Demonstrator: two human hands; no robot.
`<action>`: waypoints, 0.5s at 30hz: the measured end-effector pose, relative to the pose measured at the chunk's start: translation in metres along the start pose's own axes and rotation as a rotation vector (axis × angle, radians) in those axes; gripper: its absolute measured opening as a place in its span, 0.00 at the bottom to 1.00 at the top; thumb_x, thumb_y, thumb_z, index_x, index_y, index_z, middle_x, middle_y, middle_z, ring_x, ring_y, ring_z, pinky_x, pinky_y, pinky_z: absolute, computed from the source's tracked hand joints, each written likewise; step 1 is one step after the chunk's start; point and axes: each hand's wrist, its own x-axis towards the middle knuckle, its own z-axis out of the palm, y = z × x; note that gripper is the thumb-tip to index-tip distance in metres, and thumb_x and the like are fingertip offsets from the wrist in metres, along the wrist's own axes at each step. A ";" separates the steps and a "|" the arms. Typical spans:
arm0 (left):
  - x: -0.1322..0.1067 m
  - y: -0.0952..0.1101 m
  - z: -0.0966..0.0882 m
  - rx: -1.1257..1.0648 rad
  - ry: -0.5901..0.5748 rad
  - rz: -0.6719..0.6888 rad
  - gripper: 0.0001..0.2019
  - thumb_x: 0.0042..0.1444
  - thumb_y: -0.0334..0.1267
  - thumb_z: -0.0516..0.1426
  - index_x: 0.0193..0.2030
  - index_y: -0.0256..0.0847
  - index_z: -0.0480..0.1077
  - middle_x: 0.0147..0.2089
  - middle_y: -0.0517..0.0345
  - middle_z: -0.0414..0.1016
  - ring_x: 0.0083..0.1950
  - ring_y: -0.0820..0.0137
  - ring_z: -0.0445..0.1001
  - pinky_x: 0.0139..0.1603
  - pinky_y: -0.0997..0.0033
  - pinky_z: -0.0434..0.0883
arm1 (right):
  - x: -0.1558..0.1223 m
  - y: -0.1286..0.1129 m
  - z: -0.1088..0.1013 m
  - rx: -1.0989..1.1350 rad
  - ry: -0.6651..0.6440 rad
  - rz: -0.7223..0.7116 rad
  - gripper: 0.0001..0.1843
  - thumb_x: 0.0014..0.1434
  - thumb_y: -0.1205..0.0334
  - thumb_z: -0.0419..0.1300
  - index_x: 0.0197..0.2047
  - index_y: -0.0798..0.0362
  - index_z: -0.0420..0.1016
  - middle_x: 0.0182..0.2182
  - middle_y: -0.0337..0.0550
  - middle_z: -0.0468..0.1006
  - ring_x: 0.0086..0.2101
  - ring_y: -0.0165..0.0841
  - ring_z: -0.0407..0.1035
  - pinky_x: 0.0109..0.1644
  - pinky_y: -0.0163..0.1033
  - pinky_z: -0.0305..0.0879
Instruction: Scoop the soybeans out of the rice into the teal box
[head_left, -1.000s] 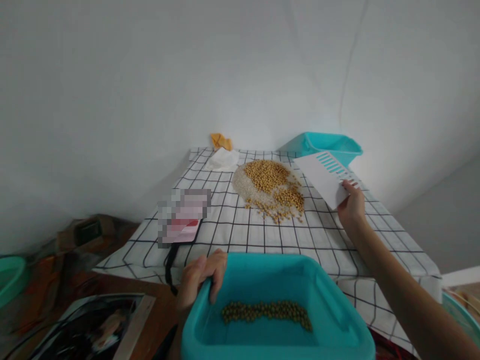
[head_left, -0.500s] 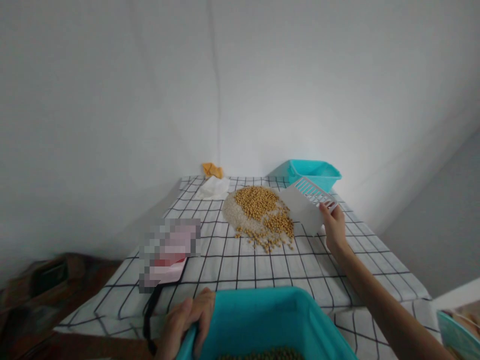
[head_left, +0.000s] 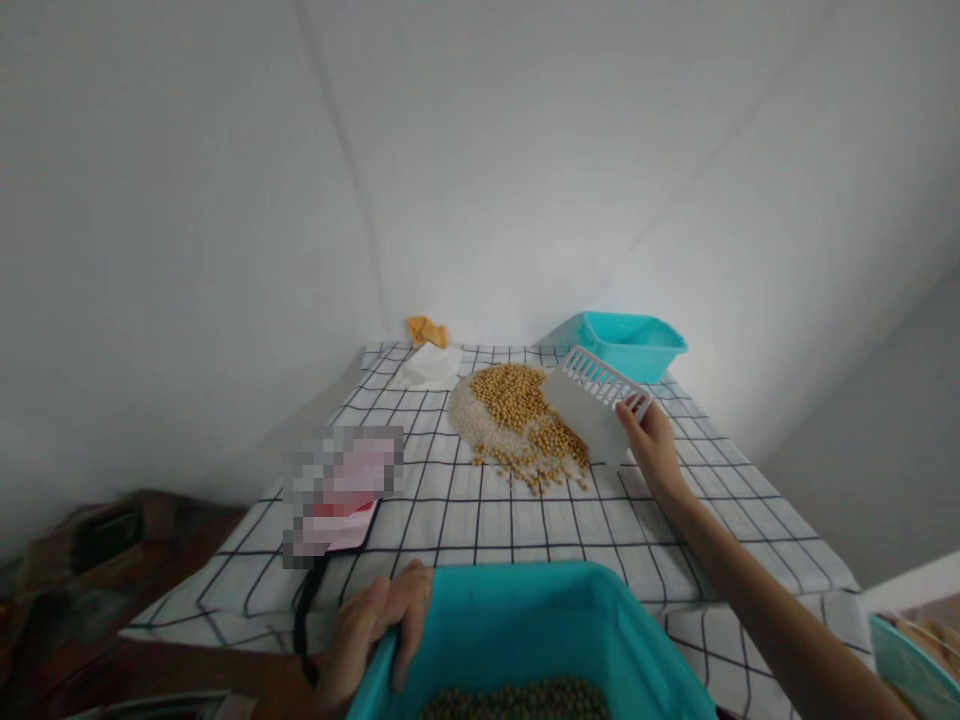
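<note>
My left hand (head_left: 382, 625) wraps its fingers over the left rim of a teal plastic bin (head_left: 517, 580) close to me. Small dark greenish beans (head_left: 525, 700) lie in the bottom of that bin. In my right hand (head_left: 651, 440) is a white plastic panel (head_left: 585, 410) with a row of slots along its upper side, tilted on the checked cloth. Its left edge meets a heap of yellow soybeans (head_left: 514, 392). Pale grains (head_left: 471, 415) like rice spread under and left of the soybeans, and loose soybeans are scattered in front.
A second teal bin (head_left: 634, 345) stands at the back right by the wall. At the back left lie an orange cloth (head_left: 427, 331) and a white crumpled cloth (head_left: 431, 366). A pink, partly blurred item (head_left: 349, 525) with a black strap rests on the left of the checked tablecloth (head_left: 457, 520).
My right hand has moved left with the white panel, bringing its edge against the soybean heap and standing it more upright. My left hand keeps its hold on the bin's rim.
</note>
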 end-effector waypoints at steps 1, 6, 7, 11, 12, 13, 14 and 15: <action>0.000 0.000 0.001 -0.051 -0.014 0.000 0.37 0.63 0.68 0.46 0.09 0.50 0.64 0.17 0.55 0.67 0.27 0.57 0.67 0.60 0.53 0.65 | -0.001 -0.002 0.000 -0.004 -0.007 -0.005 0.18 0.60 0.43 0.62 0.34 0.50 0.72 0.27 0.39 0.73 0.29 0.36 0.65 0.34 0.41 0.60; 0.000 -0.002 0.006 -0.225 -0.073 0.093 0.36 0.65 0.64 0.50 0.10 0.47 0.65 0.15 0.61 0.60 0.24 0.62 0.60 0.56 0.56 0.62 | -0.003 -0.005 0.000 0.006 -0.040 -0.039 0.17 0.61 0.44 0.62 0.35 0.50 0.72 0.28 0.39 0.74 0.30 0.36 0.66 0.34 0.40 0.61; -0.001 -0.002 0.007 -0.237 -0.079 0.112 0.36 0.66 0.62 0.49 0.10 0.47 0.65 0.15 0.61 0.60 0.24 0.63 0.59 0.55 0.56 0.61 | -0.003 -0.005 0.000 0.014 -0.039 -0.040 0.17 0.61 0.44 0.62 0.35 0.49 0.72 0.28 0.39 0.74 0.30 0.36 0.66 0.34 0.40 0.61; -0.001 -0.006 0.006 -0.262 -0.104 0.160 0.36 0.71 0.57 0.45 0.12 0.46 0.63 0.16 0.61 0.59 0.24 0.63 0.57 0.50 0.57 0.60 | 0.000 -0.001 -0.004 0.011 0.030 -0.036 0.17 0.62 0.43 0.62 0.35 0.49 0.71 0.29 0.39 0.74 0.31 0.36 0.66 0.36 0.41 0.61; -0.001 -0.007 0.006 -0.263 -0.113 0.162 0.36 0.71 0.57 0.44 0.12 0.45 0.63 0.16 0.60 0.60 0.24 0.63 0.58 0.50 0.57 0.60 | 0.001 -0.001 -0.006 -0.002 0.058 -0.031 0.18 0.62 0.43 0.61 0.35 0.50 0.71 0.30 0.39 0.74 0.31 0.36 0.66 0.36 0.41 0.61; -0.001 -0.007 0.005 -0.263 -0.123 0.163 0.36 0.72 0.56 0.43 0.12 0.45 0.63 0.16 0.60 0.61 0.24 0.63 0.58 0.49 0.57 0.60 | 0.001 -0.002 -0.007 -0.020 0.087 -0.024 0.18 0.62 0.43 0.61 0.35 0.50 0.71 0.30 0.40 0.74 0.31 0.36 0.65 0.36 0.41 0.60; 0.000 -0.008 0.004 -0.263 -0.132 0.167 0.36 0.72 0.56 0.43 0.12 0.45 0.64 0.16 0.59 0.61 0.25 0.62 0.59 0.49 0.57 0.60 | 0.001 -0.002 -0.008 -0.043 0.115 -0.016 0.18 0.62 0.43 0.61 0.35 0.50 0.70 0.30 0.40 0.74 0.31 0.36 0.65 0.37 0.41 0.60; 0.000 -0.007 0.004 -0.260 -0.143 0.170 0.36 0.72 0.56 0.43 0.12 0.45 0.64 0.17 0.59 0.61 0.25 0.62 0.59 0.48 0.57 0.60 | 0.001 -0.003 -0.009 -0.069 0.141 -0.007 0.18 0.62 0.43 0.60 0.35 0.50 0.70 0.30 0.40 0.74 0.31 0.36 0.65 0.36 0.41 0.59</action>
